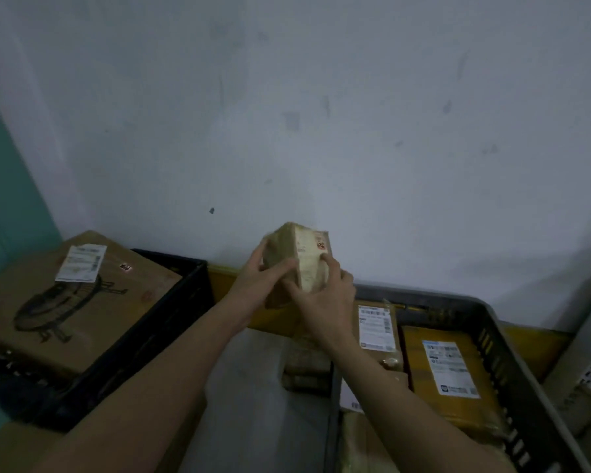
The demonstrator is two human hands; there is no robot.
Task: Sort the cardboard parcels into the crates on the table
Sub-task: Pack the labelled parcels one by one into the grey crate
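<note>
Parcel (297, 261), small and tape-wrapped, is held up between the black crate (171, 322) and the grey crate (512, 380). Left hand (256, 285) and right hand (325, 295) each clasp a side. It looks light, stiff and slick; gripping opposite faces seems safest.

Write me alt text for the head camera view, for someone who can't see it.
Both hands, left hand and right hand, hold a small cardboard parcel up before a pale wall. A black crate with a large box sits left; a grey crate of labelled parcels sits right.
</note>
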